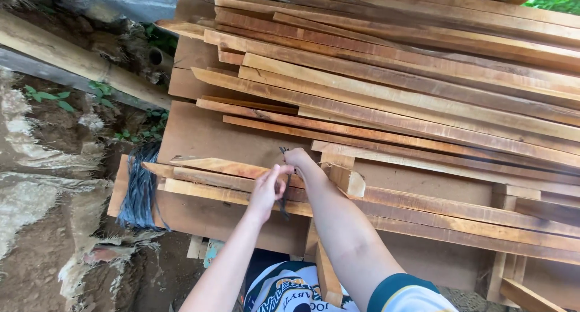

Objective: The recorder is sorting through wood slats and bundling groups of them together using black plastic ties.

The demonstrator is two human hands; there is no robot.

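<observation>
**Thin dark strip held between both hands at the edge of a timber stack**

Nearest the camera, a white and green printed shirt (290,291) is seen at the bottom edge, with both bare forearms extended forward. The left hand (267,190) is closed, fingers curled around the lower part of a thin dark strip (284,185). The right hand (298,158) is pinched shut on the strip's upper end. The strip is held roughly upright between the two hands, just above the front edge of the wooden planks (386,106).

To the left, a bundle of dark blue strands (140,188) is draped over the end of the lowest boards. Beyond the hands, the planks are stacked in rough, overlapping layers. At far left, bare earth (42,227) and a thick bamboo pole (72,58) are noted.
</observation>
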